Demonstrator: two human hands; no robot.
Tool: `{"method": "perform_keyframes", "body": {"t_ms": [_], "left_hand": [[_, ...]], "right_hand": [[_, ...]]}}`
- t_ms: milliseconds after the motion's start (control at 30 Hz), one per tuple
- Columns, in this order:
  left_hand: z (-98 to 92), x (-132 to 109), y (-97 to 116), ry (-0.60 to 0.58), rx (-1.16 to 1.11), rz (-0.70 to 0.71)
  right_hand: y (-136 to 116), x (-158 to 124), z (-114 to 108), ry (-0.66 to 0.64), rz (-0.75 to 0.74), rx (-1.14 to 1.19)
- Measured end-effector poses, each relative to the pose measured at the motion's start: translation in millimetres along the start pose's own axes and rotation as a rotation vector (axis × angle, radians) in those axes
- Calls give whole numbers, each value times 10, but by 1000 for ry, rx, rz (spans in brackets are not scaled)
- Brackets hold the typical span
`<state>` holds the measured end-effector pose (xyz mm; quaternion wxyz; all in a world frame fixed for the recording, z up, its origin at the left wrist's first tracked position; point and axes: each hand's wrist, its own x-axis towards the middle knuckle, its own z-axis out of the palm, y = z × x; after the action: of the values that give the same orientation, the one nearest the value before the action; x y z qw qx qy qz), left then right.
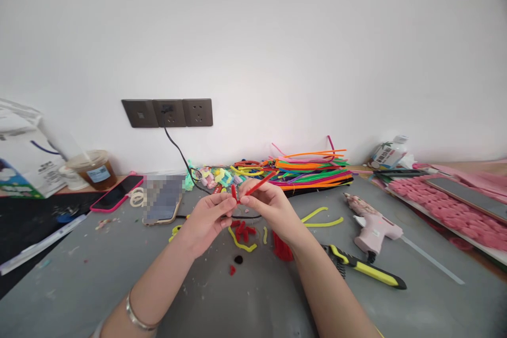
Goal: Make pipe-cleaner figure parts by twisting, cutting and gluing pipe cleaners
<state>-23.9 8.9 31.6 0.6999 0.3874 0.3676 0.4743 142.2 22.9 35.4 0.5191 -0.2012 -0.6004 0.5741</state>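
Note:
Both hands meet above the middle of the grey table, pinching a bent red pipe cleaner [261,184]. My left hand [209,216] grips its short upright end between thumb and fingers. My right hand [267,206] is closed on it beside the bend, and the long end slants up to the right past the fingers. Below the hands lie several short red pipe cleaner pieces [242,231] and a bent yellow pipe cleaner [243,246]. A red bundle [282,247] is partly hidden by my right wrist. Close by are a small black piece [238,259] and a red scrap [232,270].
Colourful pipe cleaners [317,171] are piled along the wall. On the right are yellow-handled pliers [368,266], a pink glue gun [374,227] and a pink fuzzy mat [459,208]. On the left are a plugged-in phone [162,200], a pink-cased phone [116,194] and a drink cup [93,169].

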Motion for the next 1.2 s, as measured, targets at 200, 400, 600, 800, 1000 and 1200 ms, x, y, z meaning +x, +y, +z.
{"method": "perform_keyframes", "body": {"t_ms": [200, 400, 600, 800, 1000, 1200], "left_hand": [[-7, 5, 11, 37, 33, -25], [-15, -2, 22, 41, 68, -18], [-54, 0, 27, -35, 192, -14], [-77, -28, 78, -140, 294, -86], [-90, -15, 75, -105, 327, -115], [-77, 9, 13, -56, 287, -81]], "right_hand": [[17, 5, -14, 62, 30, -50], [30, 1, -16, 37, 58, -102], [7, -7, -16, -19, 50, -51], [21, -27, -53, -81, 139, 59], [83, -22, -81, -40, 199, 89], [90, 1, -74, 15, 179, 59]]}}
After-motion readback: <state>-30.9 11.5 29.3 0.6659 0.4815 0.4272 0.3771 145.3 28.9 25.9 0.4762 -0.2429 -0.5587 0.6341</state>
